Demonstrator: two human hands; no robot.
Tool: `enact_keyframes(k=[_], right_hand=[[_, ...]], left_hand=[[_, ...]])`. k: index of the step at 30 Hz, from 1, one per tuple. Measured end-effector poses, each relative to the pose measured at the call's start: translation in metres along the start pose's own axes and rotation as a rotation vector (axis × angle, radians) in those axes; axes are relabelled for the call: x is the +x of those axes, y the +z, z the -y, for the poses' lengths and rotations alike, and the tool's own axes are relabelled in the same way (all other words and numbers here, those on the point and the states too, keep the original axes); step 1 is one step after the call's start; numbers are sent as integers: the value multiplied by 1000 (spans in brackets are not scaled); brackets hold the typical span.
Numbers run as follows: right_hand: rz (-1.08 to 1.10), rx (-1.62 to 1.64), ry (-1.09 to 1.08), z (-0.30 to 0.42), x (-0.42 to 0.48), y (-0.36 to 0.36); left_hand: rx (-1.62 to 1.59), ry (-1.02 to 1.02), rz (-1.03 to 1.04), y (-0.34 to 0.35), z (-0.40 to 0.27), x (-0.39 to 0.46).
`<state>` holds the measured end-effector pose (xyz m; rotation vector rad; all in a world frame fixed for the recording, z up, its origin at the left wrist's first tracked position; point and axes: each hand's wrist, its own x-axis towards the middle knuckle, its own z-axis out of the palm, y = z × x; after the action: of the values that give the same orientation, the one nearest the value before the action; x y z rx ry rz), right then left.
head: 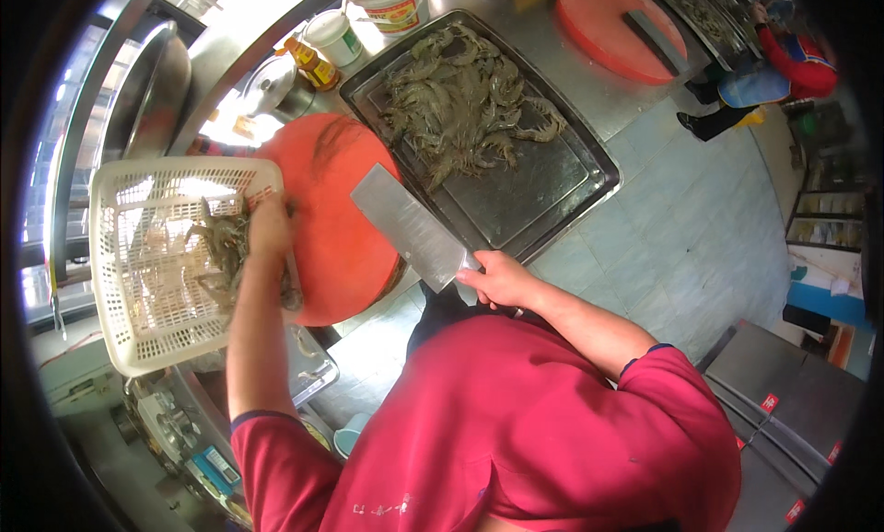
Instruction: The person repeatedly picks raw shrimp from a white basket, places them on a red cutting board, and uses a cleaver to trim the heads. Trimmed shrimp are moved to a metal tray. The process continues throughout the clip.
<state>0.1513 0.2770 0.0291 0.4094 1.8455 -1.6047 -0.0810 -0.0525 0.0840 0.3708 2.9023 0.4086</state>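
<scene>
My right hand (501, 280) grips the handle of a cleaver (414, 228), its broad steel blade reaching over the edge of a round red chopping board (328, 249). At the near rim of a white plastic basket (128, 356) is my left hand (269, 221), blurred, its fingers reaching to the basket's side. Several raw shrimp (224, 245) lie in the basket beside that hand. Whether the fingers hold one cannot be seen. Beyond the board, a dark metal tray (511, 218) carries a large heap of grey shrimp (456, 104).
A second red board (608, 21) bears another cleaver (656, 42). Behind the tray stand a sauce bottle (311, 62), a lidded pot (269, 87) and white tubs (335, 38). A person (794, 69) in red is at the far right. A blue scale (217, 470) sits lower left.
</scene>
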Motion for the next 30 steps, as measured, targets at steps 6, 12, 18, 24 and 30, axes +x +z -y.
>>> enact_keyframes(k=[6,12,18,24,30], right_hand=[[-15,74,-27,-13,8,15],[31,96,-25,-14,8,12],[45,10,69,-3,-3,-1],[94,33,7,-10,-4,2],[18,91,-63,19,40,32]], left_hand=[[-230,62,-183,79,-55,-77],[-523,-162,-200,102,-68,-82],[-266,61,-471,115,-67,-83],[-130,221,-622,129,-60,-83],[-102,219,-658,127,-62,-86]])
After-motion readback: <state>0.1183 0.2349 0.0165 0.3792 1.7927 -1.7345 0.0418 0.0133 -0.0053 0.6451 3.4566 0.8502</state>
